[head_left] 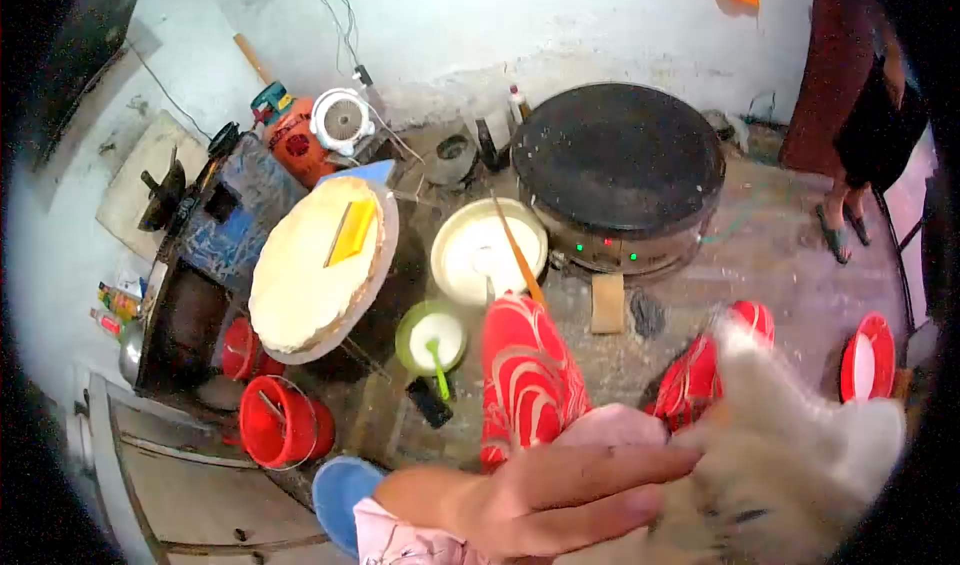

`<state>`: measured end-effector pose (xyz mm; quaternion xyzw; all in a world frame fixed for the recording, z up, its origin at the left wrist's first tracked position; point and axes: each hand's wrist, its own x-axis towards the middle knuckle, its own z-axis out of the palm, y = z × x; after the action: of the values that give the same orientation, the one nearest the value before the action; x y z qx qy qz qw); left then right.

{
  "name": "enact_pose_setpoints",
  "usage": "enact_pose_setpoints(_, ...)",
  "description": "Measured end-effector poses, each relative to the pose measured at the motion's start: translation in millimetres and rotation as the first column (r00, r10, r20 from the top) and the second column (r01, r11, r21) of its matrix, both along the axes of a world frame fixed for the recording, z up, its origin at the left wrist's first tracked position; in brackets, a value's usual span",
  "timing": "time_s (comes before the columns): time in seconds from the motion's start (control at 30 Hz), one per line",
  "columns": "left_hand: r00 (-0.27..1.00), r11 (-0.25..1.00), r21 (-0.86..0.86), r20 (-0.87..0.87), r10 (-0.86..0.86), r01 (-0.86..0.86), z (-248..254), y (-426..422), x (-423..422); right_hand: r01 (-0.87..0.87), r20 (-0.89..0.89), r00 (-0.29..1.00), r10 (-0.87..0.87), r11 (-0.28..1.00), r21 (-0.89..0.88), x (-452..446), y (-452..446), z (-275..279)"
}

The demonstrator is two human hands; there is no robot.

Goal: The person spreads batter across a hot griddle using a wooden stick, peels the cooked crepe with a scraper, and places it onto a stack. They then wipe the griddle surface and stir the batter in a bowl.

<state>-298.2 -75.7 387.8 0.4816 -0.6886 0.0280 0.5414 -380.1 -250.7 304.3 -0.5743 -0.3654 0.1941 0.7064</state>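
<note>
My left hand (560,495) reaches in from the lower left, its fingers stretched out and close together. Its fingertips overlap the head of a cream-furred animal (800,465) at the lower right. The animal is close and blurred, so I cannot tell whether it is a cat or a dog, or whether the fingers press on it. Nothing shows in the hand. My right hand is out of view. Beyond my red patterned trouser leg (525,360) stands a pot of pale batter (460,255) with a wooden stick (515,250) leaning in it.
A round black griddle (620,160) with lit lamps stands at the back. On the left, a stack of thin pancakes (300,275) carries a yellow scraper (352,233). Around it are a green bowl (405,340), a red bucket (315,430) and a gas cylinder (295,140). Another person (880,130) stands far right.
</note>
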Motion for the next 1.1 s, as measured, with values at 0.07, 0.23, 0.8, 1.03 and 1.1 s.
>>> enact_pose_setpoints(0.07,0.998,0.998,0.042,-0.028,-0.052,0.053,17.8,5.8,-6.9,-0.024,0.004,1.0,0.024,1.0,0.001,4.0,9.2,19.6)
enact_pose_setpoints(0.23,0.993,0.963,0.264,0.088,-0.072,0.047,20.3,6.0,-16.7,0.03,-0.007,0.999,-0.031,0.997,-0.065,-7.0,5.2,5.7)
enact_pose_setpoints(0.8,0.975,0.862,0.464,0.173,0.138,-0.205,43.9,75.6,-13.5,-0.133,0.018,0.991,0.135,0.987,-0.085,11.4,25.0,-8.1)
enact_pose_setpoints(1.03,0.997,0.833,0.552,-0.027,0.077,-0.049,27.7,89.6,-4.1,-0.52,0.166,0.848,0.503,0.85,0.081,11.8,51.7,-11.4)
enact_pose_setpoints(1.1,0.971,0.818,0.572,-0.222,0.085,0.059,17.2,85.3,-9.0,-0.644,0.175,0.762,0.624,0.759,0.1,14.8,64.4,-15.7)
